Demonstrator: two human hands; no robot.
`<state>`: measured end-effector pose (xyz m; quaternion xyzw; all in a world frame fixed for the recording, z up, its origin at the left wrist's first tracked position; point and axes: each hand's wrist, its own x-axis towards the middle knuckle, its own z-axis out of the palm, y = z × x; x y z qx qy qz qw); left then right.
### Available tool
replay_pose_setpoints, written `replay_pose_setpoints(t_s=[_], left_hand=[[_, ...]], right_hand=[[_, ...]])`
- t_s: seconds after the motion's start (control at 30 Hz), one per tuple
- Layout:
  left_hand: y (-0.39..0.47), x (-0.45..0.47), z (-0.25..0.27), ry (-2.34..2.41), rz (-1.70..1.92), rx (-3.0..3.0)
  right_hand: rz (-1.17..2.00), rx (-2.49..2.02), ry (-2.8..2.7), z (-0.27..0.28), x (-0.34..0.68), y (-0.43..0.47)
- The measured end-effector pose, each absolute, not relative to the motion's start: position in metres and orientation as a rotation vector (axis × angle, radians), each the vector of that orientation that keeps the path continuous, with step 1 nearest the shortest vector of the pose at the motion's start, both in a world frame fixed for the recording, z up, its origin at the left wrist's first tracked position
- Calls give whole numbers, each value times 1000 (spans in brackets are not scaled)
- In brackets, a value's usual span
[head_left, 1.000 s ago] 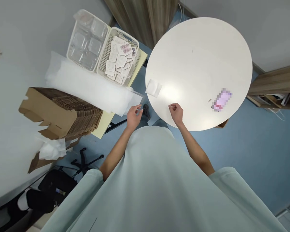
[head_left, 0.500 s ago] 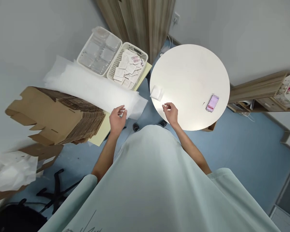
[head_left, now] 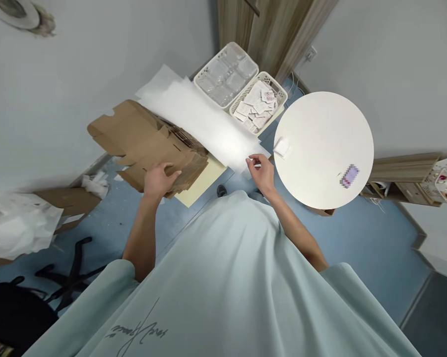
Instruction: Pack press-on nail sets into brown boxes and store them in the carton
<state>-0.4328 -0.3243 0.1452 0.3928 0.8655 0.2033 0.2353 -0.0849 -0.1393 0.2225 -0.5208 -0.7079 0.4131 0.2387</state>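
Observation:
My left hand [head_left: 159, 179] is over the near edge of a stack of flat brown cardboard boxes [head_left: 134, 141], thumb and fingers apart; whether it touches the top one I cannot tell. My right hand [head_left: 261, 174] hangs by the near end of the white foam sheets [head_left: 208, 119], its fingers curled loosely with a gap and nothing visible between them. A small white folded packet [head_left: 282, 147] lies at the left rim of the round white table [head_left: 320, 129], just right of that hand.
Behind the sheets stand a white basket of clear plastic packs [head_left: 226, 74] and a white basket of small white cards [head_left: 258, 104]. A pixelated purple thing [head_left: 349, 176] lies on the round table. At the left are an open carton with white wrapping [head_left: 22, 223] and a black chair base [head_left: 74, 272].
The view has turned left, so the tables appear farther right. My left hand has moved from beside the foam sheets to the cardboard stack. My right hand is now nearer the sheets, away from the round table.

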Motion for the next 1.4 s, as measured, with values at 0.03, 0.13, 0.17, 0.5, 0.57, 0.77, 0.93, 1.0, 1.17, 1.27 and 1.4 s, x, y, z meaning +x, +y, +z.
replay_pose_setpoints(t_s=[0.03,0.13,0.17,0.5,0.57,0.77,0.93,1.0,1.17,1.27,1.4], left_hand=[[-326,-434,142,2368,586,1102],[-326,-431,137,2364,612,1133],[-325,-429,138,2355,602,1135],[-316,-417,141,2335,531,1219],[-314,-418,140,2365,550,1220],[-312,-419,138,2359,524,1207],[-315,-415,137,2306,563,1264],[-316,-412,138,2292,554,1292],[-323,-412,166,2327,745,1228],[-332,-418,202,2371,985,1218],[-334,-422,255,2394,1211,1401]], right_hand=[[1139,-1405,-1975,224,-96,-143],[1176,-1344,-2078,226,-123,-152],[1192,-1321,-2110,225,-131,-155],[1216,-1060,-2660,216,-203,-176],[1167,-983,-2853,213,-218,-178],[942,-917,-3289,197,-254,-182],[848,-985,-3405,187,-261,-189],[849,-1003,-3428,185,-262,-190],[906,-1005,-3424,180,-264,-187],[944,-1023,-3411,179,-262,-183],[1242,-906,-3215,196,-243,-175]])
